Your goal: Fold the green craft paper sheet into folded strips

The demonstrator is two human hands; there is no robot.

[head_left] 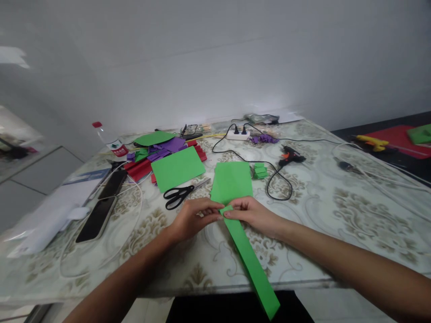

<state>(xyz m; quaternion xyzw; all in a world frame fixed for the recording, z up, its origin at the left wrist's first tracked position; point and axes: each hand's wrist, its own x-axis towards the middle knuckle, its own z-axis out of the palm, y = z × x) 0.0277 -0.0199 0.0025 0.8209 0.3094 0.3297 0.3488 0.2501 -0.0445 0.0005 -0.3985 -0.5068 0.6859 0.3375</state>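
Tablecloth (314, 202): open passage, right of frame.
Black cord (249, 161): loops across, right of centre.
Scissors (192, 188): obstruct centre-left, near the left hand (193, 216).

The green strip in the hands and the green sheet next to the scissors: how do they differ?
Shape: the green strip is long and narrow, while the green sheet is a much broader rectangle.
Position: the strip reaches past the front edge of the table; the sheet lies wholly over it.
Handling: the right hand holds the strip's upper end, while no hand touches the sheet.
Both are bright green.
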